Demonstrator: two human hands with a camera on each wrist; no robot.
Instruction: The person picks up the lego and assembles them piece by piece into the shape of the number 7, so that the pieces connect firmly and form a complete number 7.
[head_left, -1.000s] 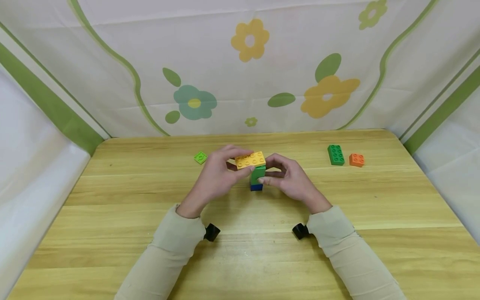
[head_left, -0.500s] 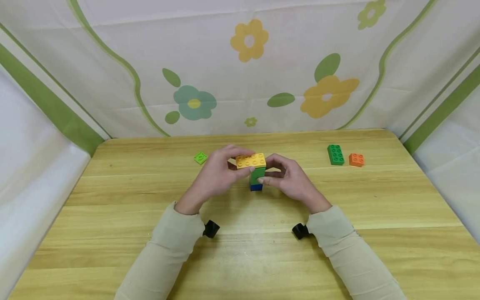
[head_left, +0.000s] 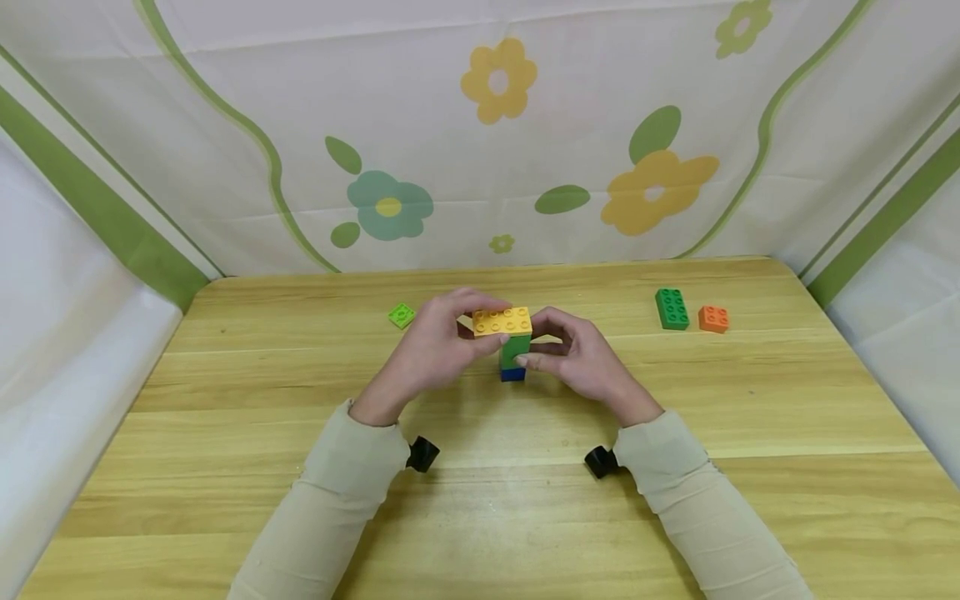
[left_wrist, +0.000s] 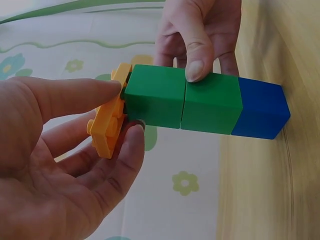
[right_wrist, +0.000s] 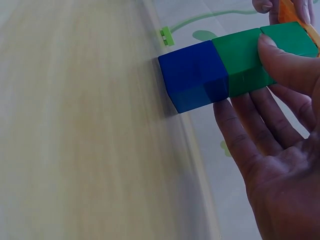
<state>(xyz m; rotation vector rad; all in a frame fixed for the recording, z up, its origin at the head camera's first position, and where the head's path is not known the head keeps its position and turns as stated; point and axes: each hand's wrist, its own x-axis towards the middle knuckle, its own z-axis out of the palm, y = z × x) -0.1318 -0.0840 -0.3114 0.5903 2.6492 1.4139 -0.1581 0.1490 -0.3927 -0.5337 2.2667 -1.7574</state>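
Partly hidden behind a yellow brick (head_left: 501,322), the fingers of a left hand (head_left: 438,343) are pinching it, thumb on the near side, above two green blocks (left_wrist: 212,109). How firmly the brick is sitting is hard to tell; the right wrist view is cutting it off. A right hand (head_left: 581,360) is gripping the green blocks, its thumb pressing where they meet, other fingers hiding behind. A blue block (left_wrist: 262,109) is standing beneath, on the table (head_left: 487,533).
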